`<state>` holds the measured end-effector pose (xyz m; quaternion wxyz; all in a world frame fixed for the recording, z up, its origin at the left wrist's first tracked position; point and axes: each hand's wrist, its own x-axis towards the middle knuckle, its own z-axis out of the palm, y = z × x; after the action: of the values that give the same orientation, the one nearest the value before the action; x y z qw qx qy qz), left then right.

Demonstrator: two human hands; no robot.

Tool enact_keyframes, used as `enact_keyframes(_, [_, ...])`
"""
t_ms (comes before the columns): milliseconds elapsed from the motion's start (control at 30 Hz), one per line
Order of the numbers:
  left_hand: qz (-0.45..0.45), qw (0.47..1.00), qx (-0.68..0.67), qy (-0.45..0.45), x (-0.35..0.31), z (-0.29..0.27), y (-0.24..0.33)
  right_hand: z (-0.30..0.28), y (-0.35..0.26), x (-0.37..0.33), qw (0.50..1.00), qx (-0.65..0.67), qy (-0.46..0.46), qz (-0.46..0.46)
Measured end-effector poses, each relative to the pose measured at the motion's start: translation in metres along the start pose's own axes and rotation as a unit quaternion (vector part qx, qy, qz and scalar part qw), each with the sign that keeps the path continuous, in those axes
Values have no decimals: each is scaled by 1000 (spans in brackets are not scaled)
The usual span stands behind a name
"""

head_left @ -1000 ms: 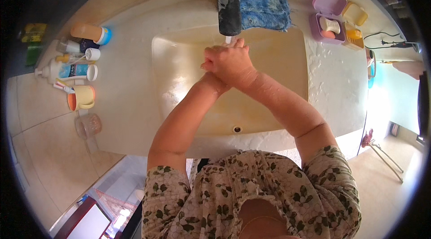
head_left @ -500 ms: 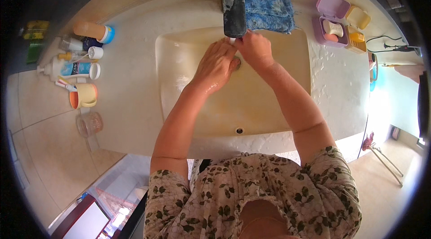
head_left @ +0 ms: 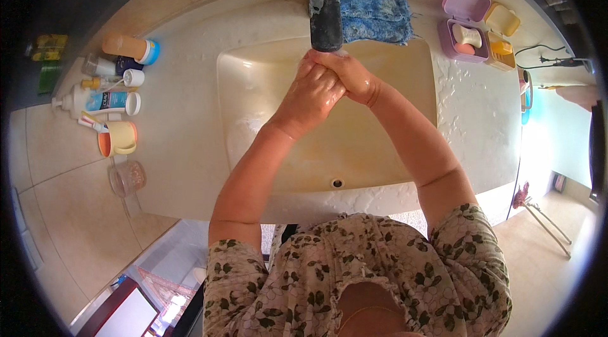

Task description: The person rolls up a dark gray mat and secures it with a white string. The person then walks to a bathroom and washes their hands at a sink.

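My left hand [head_left: 310,97] and my right hand [head_left: 356,77] are clasped together under the spout of a dark, worn faucet [head_left: 325,26], over the cream sink basin [head_left: 380,147]. Both look wet, and water shines on the left knuckles. The right hand wraps around the left fingers from the far right side, and the left fingers are curled in against it. Whether anything small lies between the palms is hidden.
A folded blue cloth [head_left: 375,17] lies behind the basin. An open purple soap box [head_left: 453,52] with soap bars and a yellow box [head_left: 500,61] stand at the back right. At left are several bottles [head_left: 111,101], a yellow cup [head_left: 120,139] and a clear container [head_left: 128,178].
A small white bit seen at my fingertips under the spout no longer shows. My left fingers have curled in, and the right hand has closed over them.
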<state>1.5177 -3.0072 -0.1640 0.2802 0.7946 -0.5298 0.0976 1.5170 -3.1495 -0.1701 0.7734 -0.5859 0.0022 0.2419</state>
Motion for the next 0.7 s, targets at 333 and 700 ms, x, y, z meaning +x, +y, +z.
enact_keyframes(333, [-324, 790, -405, 329, 3, 21, 1, 11, 9, 13, 841, 528, -50, -103])
enact_keyframes(700, [-334, 365, -839, 226, 12, 59, -1, 40, 1, 28, 954, 171, 211, -128])
